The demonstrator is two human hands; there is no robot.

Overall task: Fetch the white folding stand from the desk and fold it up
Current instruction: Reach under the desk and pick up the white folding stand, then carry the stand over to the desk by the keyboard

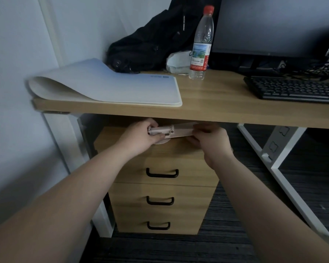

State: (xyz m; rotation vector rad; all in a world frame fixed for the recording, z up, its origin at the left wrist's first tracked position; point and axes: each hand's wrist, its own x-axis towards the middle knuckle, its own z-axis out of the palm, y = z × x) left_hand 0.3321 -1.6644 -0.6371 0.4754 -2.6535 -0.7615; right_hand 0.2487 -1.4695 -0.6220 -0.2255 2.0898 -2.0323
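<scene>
A wooden desk (207,103) with white metal legs stands against a pale wall in a corner, over dark striped carpet (226,215). On its left end lies one pale mouse mat (110,86), its far-left edge curled up and hanging past the desk's side. Behind the mat slumps one black backpack (150,44), with a crumpled white bag (177,61) just beside it. One clear plastic water bottle (201,44) with a red cap and red-banded label stands upright near the middle of the desk. To the right sit one dark monitor (273,25) and, in front of it, one black keyboard (292,88); a tangle of black cables (323,67) lies at the far right.

Under the desk stands one wooden drawer cabinet (160,196) with three drawers, each carrying one black handle.

The white folding stand (171,130) is off the desk, held in the air just below the desk's front edge and above the cabinet top, lying roughly level between two bare arms. The left hand (141,137) is closed around the stand's left, hinged end, fingers wrapped over it. The right hand (211,141) grips the stand's right end, fingers curled on it. A rounded white part shows under the left hand.
</scene>
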